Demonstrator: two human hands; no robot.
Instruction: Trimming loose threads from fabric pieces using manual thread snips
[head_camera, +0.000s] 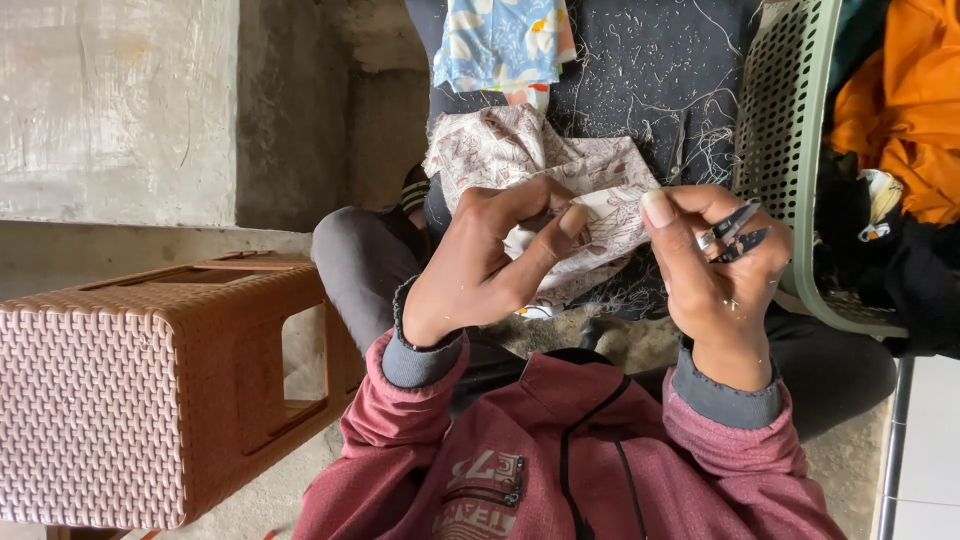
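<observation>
My left hand (490, 255) pinches a piece of cream cloth with a reddish-brown print (545, 160) between thumb and fingers. My right hand (715, 265) touches the cloth's edge with its thumb and holds a small pair of thread snips (732, 232) in the curled fingers, blades pointing up and right. The cloth lies over a dark fabric (650, 70) covered in loose threads on my lap. My sleeves are dark red with grey cuffs.
A brown woven-look plastic stool (150, 390) stands at the left. A pale green perforated basket (790, 130) at the right holds orange (905, 90) and black clothes. A blue floral cloth (500, 40) lies at the top. A concrete wall and floor are behind.
</observation>
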